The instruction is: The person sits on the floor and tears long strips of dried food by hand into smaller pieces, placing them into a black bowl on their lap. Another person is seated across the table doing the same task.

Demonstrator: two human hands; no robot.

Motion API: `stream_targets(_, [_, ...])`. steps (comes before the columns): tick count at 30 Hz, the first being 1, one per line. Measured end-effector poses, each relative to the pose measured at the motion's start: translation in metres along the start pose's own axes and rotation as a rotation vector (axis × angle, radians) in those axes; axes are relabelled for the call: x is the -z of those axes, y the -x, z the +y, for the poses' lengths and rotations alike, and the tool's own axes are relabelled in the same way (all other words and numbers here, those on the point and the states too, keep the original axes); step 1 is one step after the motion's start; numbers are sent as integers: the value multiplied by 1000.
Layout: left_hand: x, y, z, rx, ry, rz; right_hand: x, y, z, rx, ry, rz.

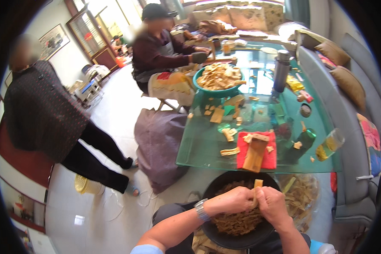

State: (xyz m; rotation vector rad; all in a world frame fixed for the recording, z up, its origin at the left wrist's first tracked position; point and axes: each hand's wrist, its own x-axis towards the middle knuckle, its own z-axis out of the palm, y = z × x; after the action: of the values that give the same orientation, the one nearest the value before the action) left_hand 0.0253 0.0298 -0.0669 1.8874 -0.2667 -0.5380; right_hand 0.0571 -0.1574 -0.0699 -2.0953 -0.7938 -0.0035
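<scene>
My left hand [238,199] and my right hand [270,202] meet with closed fingers on a pale tan strip [258,183], which stands upright between them and looks dried. A silver watch is on my left wrist. Below both hands is a wide black basin [208,190] holding a heap of small tan pieces. Just beyond, at the near edge of the green glass table [194,148], a wooden block [254,156] lies on a red cloth [241,150] with scraps around it.
A seated person [152,57] works by a teal bowl [201,86] of pieces. Another person [46,110] stands left, beside a yellow basket [84,184]. A grey sack [156,144], steel flask [281,72], glass tumbler [329,144], grey sofa [347,178] and bag of scraps [300,199] surround the work.
</scene>
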Motion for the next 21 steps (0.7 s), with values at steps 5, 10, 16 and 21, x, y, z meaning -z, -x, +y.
stream_targets(5, [-3, -5, -6, -97, -160, 77, 8, -1, 2, -201, -154, -28])
stream_targets(10, [2, -4, 9, -117, -173, 176, 14, -7, 4, -104, -112, 75])
stream_targets(16, [12, 6, 14, -75, -203, 303, 10, -13, 14, -258, -308, -36])
stream_targets(21, [4, 0, 10, 22, -46, 351, 12, -9, 31, -318, -484, -96])
